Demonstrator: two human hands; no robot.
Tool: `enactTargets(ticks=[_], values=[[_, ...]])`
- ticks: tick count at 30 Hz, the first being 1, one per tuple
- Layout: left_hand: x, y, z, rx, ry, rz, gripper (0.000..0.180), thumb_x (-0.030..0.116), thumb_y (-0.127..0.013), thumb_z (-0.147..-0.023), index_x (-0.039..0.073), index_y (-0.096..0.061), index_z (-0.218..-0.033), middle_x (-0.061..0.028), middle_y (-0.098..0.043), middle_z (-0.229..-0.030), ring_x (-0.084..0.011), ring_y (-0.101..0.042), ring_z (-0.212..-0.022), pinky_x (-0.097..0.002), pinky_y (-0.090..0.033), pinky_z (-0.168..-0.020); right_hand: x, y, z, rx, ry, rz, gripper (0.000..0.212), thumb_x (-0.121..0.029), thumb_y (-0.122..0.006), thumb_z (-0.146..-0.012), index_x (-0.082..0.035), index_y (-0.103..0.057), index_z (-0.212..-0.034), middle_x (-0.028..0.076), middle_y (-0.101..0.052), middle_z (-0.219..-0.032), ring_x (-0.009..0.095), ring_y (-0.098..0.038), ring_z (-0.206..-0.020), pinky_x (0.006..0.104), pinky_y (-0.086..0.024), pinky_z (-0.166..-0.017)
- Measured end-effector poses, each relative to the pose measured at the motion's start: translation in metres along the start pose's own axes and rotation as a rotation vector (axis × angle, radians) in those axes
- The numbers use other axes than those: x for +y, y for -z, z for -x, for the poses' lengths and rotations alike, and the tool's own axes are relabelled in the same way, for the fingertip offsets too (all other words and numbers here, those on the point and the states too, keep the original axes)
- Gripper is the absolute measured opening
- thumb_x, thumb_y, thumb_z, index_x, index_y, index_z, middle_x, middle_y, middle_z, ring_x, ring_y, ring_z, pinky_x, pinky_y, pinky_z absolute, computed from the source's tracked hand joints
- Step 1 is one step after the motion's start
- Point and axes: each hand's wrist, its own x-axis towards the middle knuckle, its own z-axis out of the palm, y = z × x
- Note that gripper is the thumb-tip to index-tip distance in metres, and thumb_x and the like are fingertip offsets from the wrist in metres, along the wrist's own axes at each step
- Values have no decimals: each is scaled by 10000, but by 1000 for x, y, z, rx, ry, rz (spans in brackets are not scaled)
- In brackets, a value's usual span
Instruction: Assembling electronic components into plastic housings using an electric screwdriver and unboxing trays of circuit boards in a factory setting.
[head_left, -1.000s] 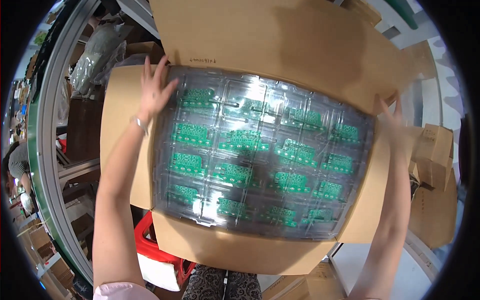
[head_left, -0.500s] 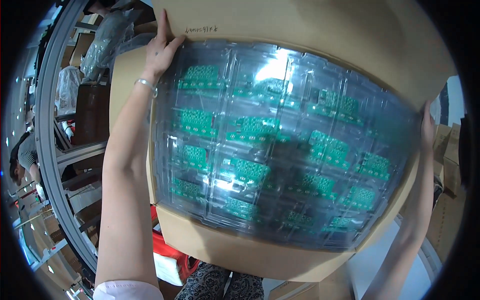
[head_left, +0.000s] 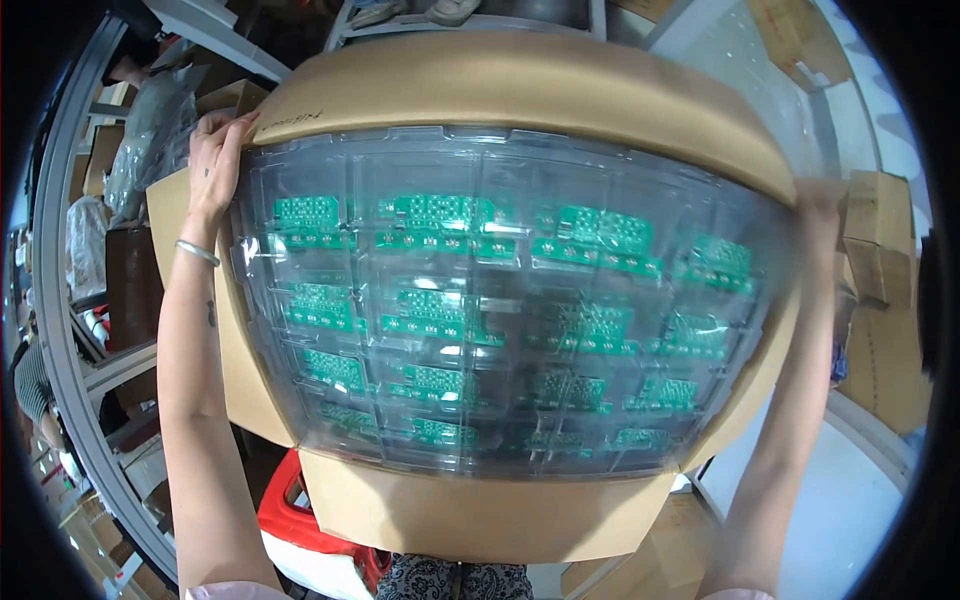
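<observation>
An open brown cardboard box (head_left: 470,505) lies in front of me with its flaps folded outward. Filling its top is a clear plastic blister tray (head_left: 640,170), in whose pockets sit several green circuit boards (head_left: 440,217). My left hand (head_left: 214,165), a bangle at its wrist, curls its fingers round the box's far left corner, beside the tray. At the far right corner is my right hand (head_left: 815,215), against the box edge; motion smears it and its fingers are not distinct.
A red and white seat-like object (head_left: 290,510) is below the box's left side. Metal framing (head_left: 75,400) and plastic-wrapped goods (head_left: 150,150) stand at left. More cardboard boxes (head_left: 880,235) are at right. Someone's shoes (head_left: 452,10) show at the top; a person in striped clothing (head_left: 35,378) is far left.
The box and tray have turned from a slant to nearly level in view. My left hand appears lower and farther left, still on the corner; the right hand appears slightly farther left.
</observation>
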Motion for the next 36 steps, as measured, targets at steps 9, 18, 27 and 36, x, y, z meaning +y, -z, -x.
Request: enactTargets(ticks=[9,18,27,36], values=[[10,-26,-18,-258,6,-90,398,343,-307,-829,106,-598,-962,-148,-590,-984,-335,-509,-965,-381,-394,-816,-32,-20,24,-229,177,145,404,-333,-399,-853,4,-594,-963,177,-603,-866,258,-567,-877,301,-397,-800],[-19,-54,-55,-425,190,260,448,378,-317,-850,107,-506,-1153,-110,-587,-1028,-263,-526,-970,-317,-336,-909,12,-57,5,-195,96,345,460,-418,-360,-867,-51,-636,-873,220,-587,-795,379,-557,-802,411,-431,-720],[-53,-50,46,-468,577,1317,507,335,-287,-923,21,-258,-1320,-76,-333,-1332,-202,-291,-1231,-275,-189,-1026,18,-74,-12,-149,54,305,461,-413,-406,-865,-28,-647,-783,196,-597,-756,360,-571,-759,411,-439,-692],[-14,-10,58,-267,402,318,530,394,-360,-896,18,-363,-1269,-160,-415,-1269,-248,-353,-1210,-288,-267,-985,12,-91,-28,-79,40,443,424,-382,-441,-854,-34,-615,-684,176,-580,-662,360,-560,-653,432,-434,-610]])
